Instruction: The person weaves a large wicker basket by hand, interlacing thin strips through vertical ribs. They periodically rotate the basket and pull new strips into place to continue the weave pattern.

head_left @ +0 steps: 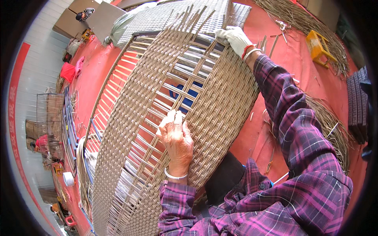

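A large brown wicker panel [220,92] of flat woven strands lies across a frame before me, with a gap of bare slats [151,118] running along its middle. My left hand [176,139], bare with a white bangle, is closed, its fingertips pinching a brown strand [197,84] at the gap's edge. At the panel's far end, my right hand [236,41] in a white knit glove is curled over the far edge; its fingertips are partly hidden. Loose strand ends [191,19] stick out beyond that edge.
Behind stands a grey-white woven piece [165,17]. Bundles of brown strands [315,23] lie on the red floor cover [252,141] at right, near a yellow stool [319,48]. Left are blue rods [71,126] and a white roll [68,179]. Another person [84,15] is far back.
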`<state>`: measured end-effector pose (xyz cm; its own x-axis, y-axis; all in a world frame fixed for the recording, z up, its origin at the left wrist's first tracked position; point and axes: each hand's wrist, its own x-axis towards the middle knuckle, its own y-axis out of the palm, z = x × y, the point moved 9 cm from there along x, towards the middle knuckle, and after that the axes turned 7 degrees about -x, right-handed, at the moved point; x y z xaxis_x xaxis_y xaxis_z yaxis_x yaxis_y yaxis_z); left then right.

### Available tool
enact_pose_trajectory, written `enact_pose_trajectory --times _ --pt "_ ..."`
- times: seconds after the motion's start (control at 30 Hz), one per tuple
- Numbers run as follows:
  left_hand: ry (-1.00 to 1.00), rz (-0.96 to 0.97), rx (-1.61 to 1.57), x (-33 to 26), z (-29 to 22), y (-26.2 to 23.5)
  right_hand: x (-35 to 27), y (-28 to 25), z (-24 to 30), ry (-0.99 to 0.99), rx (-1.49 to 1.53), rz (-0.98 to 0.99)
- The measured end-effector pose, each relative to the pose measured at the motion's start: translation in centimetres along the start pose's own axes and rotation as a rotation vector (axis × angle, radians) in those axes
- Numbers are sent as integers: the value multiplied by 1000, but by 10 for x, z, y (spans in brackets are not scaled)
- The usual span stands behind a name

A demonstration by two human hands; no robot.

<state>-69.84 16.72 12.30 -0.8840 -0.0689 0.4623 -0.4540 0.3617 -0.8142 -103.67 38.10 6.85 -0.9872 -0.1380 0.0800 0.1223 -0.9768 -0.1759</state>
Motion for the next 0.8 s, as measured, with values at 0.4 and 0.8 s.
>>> enact_pose_trajectory --times 0.4,0.8 --pt "-36 -28 40 16 0 14 -5 -14 20 -265 -354 -87" --pt "-55 -102 -12 32 1 14 -13 -8 40 -667 -963 -217"
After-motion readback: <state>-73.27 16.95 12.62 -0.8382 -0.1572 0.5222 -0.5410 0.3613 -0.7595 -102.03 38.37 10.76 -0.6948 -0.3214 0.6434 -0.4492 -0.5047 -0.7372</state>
